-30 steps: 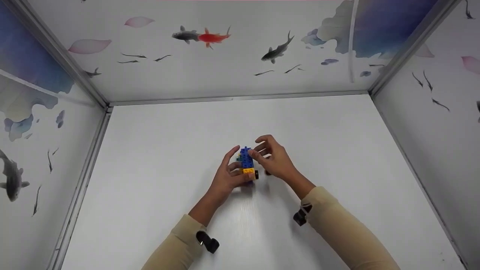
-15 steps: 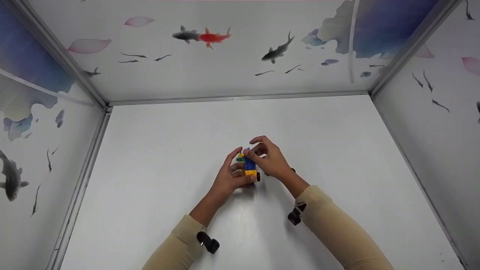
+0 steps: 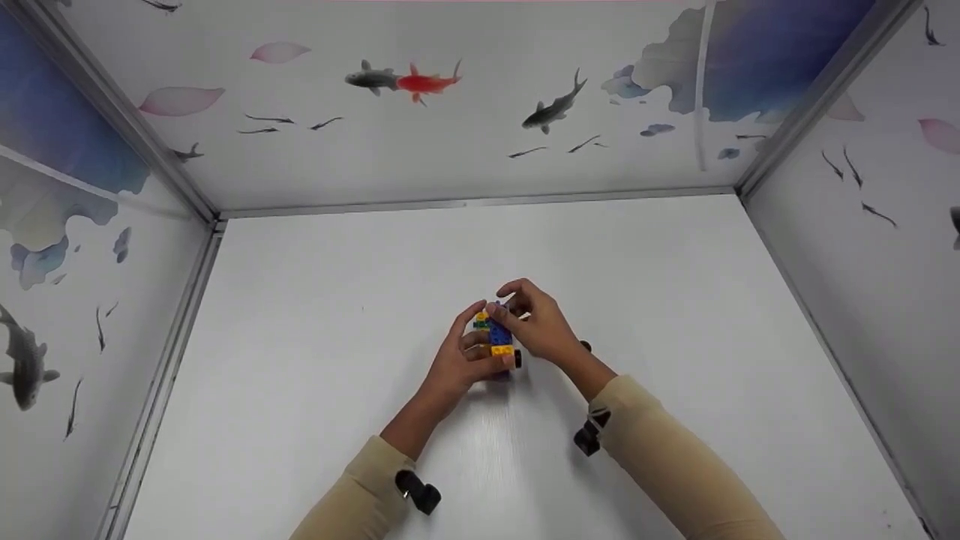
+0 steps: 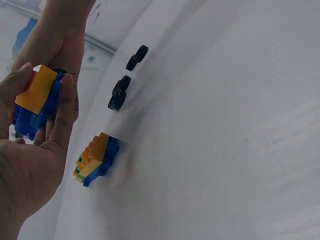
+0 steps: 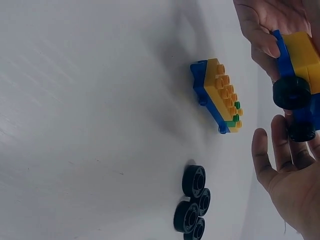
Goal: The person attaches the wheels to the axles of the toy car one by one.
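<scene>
My left hand (image 3: pixel 454 367) grips a toy car of building blocks (image 3: pixel 500 337), blue with a yellow block, its thumb and fingers on either side of the yellow part. My right hand (image 3: pixel 544 322) holds the far blue end with its thumb on top; the other fingers are partly hidden. In the right wrist view, one black wheel (image 5: pixel 291 93) sits on the car's side. A second wheel (image 5: pixel 302 132) is at the right fingers; whether it is fixed on cannot be seen.
A second blue, yellow and green block build (image 4: pixel 97 159) stands on the white table (image 3: pixel 300 337), beyond the left hand. Several loose black wheels (image 5: pixel 194 181) lie together near the right wrist. Printed walls with metal edging (image 3: pixel 465 202) close in the table.
My right hand has shifted slightly left, and its thumb has come onto the far end of the car. The left hand keeps its grip, with the car moved slightly right and nearer.
</scene>
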### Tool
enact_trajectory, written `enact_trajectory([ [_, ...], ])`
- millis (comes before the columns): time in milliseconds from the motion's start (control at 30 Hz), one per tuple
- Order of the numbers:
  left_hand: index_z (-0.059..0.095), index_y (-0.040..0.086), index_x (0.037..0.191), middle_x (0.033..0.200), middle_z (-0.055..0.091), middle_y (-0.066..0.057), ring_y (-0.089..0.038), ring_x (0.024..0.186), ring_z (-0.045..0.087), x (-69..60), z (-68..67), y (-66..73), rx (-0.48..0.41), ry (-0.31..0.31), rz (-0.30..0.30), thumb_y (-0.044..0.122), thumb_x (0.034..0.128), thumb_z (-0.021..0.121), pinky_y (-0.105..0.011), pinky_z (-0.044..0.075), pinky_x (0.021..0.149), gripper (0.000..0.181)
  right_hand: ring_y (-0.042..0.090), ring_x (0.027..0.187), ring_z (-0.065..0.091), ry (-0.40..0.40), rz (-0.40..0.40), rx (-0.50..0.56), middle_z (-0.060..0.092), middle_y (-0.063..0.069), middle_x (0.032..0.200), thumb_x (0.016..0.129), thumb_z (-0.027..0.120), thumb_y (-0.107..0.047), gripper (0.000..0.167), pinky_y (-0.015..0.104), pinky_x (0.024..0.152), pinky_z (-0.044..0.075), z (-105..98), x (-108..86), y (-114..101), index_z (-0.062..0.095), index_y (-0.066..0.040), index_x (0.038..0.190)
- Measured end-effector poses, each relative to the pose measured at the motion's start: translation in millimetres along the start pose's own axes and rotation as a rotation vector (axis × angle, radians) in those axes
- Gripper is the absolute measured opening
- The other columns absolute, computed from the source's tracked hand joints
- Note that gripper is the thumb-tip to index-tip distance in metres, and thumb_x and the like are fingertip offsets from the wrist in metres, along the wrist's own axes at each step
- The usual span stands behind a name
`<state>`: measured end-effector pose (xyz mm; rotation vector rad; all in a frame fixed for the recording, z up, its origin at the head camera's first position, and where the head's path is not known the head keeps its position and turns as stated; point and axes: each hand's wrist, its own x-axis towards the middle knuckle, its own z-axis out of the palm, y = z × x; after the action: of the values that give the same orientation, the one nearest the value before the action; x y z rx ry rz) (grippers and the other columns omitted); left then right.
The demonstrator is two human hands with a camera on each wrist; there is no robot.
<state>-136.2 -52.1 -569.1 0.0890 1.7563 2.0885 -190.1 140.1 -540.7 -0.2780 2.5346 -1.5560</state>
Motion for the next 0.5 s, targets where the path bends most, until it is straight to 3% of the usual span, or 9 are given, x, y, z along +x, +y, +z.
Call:
enact_trajectory([
  [300,0.033,0.037,0.172,0.148,0.062,-0.018,-0.030,0.130,0.072,-1.0,-0.2,-0.6,0.020,0.017,-0.015,0.029,0.0932,0.092,-0.042,0.066,0.102,0.098,0.021,0.098,0.069,0.009,0.015,0.013,0.075,0.006,0.103,0.109,0.072,-0.041,0.038,0.034,0.085,0.059,0.7,-0.9,3.5,0.065,-0.014,0.134],
  [500,0.031,0.033,0.173,0.148,0.062,-0.018,-0.030,0.127,0.073,-1.5,-2.5,-1.1,0.041,0.031,-0.017,0.031,0.0938,0.091,-0.041,0.066,0.101,0.100,0.021,0.094,0.069,0.026,0.012,0.029,0.074,0.006,0.099,0.109,0.073,-0.039,0.032,0.035,0.081,0.057,-1.0,-0.7,6.1,0.065,-0.017,0.131],
])
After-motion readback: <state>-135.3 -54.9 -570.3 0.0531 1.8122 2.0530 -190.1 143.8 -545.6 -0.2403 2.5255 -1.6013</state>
